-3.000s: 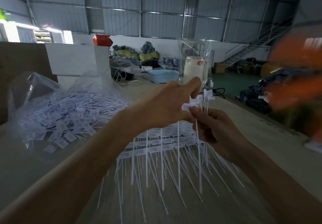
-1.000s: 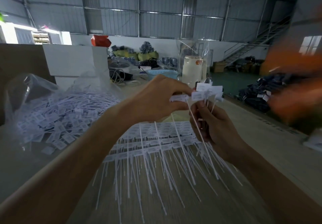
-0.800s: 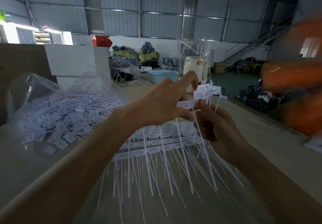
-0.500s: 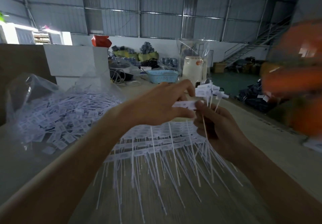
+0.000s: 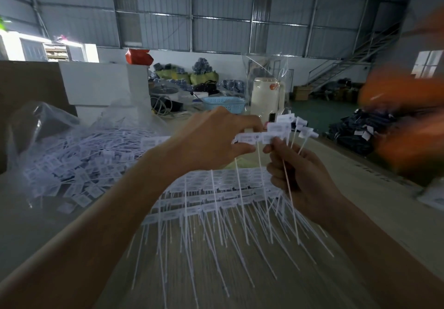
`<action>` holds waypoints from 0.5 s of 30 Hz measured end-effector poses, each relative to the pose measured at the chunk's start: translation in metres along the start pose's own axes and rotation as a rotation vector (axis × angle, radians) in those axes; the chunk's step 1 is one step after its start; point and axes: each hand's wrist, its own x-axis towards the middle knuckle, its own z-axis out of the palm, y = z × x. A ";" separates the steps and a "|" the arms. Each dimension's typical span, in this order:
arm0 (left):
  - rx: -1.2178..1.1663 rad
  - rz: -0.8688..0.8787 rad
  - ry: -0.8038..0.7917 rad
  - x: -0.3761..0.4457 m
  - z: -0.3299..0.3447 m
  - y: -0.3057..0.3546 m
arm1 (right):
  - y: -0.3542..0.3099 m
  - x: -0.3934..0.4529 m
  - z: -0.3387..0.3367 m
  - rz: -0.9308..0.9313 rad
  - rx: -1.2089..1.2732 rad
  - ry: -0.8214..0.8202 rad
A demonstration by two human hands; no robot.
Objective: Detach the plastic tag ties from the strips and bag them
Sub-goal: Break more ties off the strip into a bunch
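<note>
**While both hands pinched one strip, the bag lay left**

While we pinched the strip (image 5: 258, 138) between left hand (image 5: 211, 140) and right hand (image 5: 300, 176), it ran crosswise between them, tails hanging down. Right hand also gripped loose tag ties (image 5: 288, 126). The bag (image 5: 43, 126) sat beyond our left hand, which was nearer.

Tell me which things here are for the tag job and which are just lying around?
For the job:
- left hand pinching the strip of ties
- right hand holding loose ties
- strips on the table
- clear bag of ties

Just lying about:
- blue basket
- white boxes
- cream jug
</note>
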 end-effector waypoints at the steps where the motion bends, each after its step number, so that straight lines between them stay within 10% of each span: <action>1: 0.002 0.005 -0.006 0.000 -0.001 0.000 | 0.001 -0.001 0.000 -0.028 -0.046 0.006; 15: 0.011 0.013 -0.108 0.001 -0.002 0.005 | 0.007 -0.003 -0.001 -0.215 -0.222 0.035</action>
